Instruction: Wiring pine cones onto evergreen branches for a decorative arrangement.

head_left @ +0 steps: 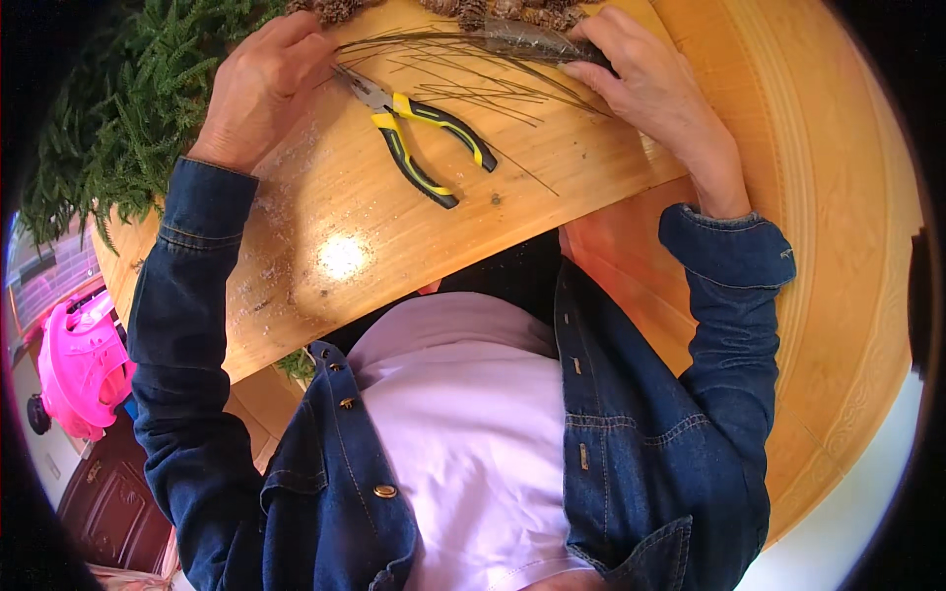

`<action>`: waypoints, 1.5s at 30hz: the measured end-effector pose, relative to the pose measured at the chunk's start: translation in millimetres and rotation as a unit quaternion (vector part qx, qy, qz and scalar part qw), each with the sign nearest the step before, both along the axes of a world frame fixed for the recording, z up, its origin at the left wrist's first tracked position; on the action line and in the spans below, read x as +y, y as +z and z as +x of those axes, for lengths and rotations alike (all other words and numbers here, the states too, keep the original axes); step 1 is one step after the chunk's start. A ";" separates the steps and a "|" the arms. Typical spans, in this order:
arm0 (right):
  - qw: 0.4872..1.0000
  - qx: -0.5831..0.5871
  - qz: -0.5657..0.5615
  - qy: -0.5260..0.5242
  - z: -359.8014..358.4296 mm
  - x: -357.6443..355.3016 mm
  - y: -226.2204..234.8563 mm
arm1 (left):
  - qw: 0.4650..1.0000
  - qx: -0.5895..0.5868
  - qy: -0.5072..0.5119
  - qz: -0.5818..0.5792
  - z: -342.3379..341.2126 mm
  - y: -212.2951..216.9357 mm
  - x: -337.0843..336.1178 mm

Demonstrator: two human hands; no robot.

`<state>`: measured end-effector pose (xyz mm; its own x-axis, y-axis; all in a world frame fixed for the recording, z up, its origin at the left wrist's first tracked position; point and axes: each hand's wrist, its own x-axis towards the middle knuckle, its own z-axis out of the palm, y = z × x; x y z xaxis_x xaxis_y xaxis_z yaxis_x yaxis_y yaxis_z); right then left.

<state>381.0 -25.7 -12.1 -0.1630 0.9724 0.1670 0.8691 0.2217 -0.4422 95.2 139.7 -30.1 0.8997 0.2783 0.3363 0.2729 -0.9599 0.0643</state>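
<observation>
A bundle of thin dark wires [434, 37] stretches between my two hands over the wooden table. My left hand [271, 89] is closed at the bundle's left end, where the wires meet my fingers; the fingertips are partly hidden. At the other end, my right hand [641, 74] grips the bundle by its clear plastic sleeve [532, 41], thumb underneath. Several loose wires [483, 96] lie crossed on the wood below. Pliers [406, 128] with black and yellow handles rest there with handles spread, their jaws close to my left fingers.
Green artificial pine branches [148, 108] heap up at the left. Brown pine cones [473, 14] line the far edge of view. Pale crumbs are scattered over the wooden table [296, 295], whose front edge is near my body. A bright pink object [84, 364] stands beyond it, lower left.
</observation>
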 end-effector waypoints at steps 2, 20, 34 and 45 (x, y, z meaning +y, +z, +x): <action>1.000 -0.001 0.003 0.002 0.0 -0.1 0.4 | 1.000 0.002 0.007 -0.003 -4.0 -1.2 2.0; 1.000 -0.005 -0.002 0.002 -2.1 0.7 2.9 | 0.997 0.004 -0.076 -0.018 20.4 11.0 -18.3; 1.000 -0.004 -0.010 0.016 5.7 2.6 -5.3 | 0.994 -0.011 -0.047 -0.097 38.8 11.1 -32.8; 1.000 -0.003 0.011 0.010 -2.0 0.9 0.2 | 0.996 -0.023 -0.047 -0.071 75.9 7.3 -49.6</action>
<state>379.0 -24.8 -11.9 -0.1837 0.9651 0.1865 0.8673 0.2485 -0.4313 171.1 90.1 -22.8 0.9089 0.2406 0.3405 0.1755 -0.9616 0.2111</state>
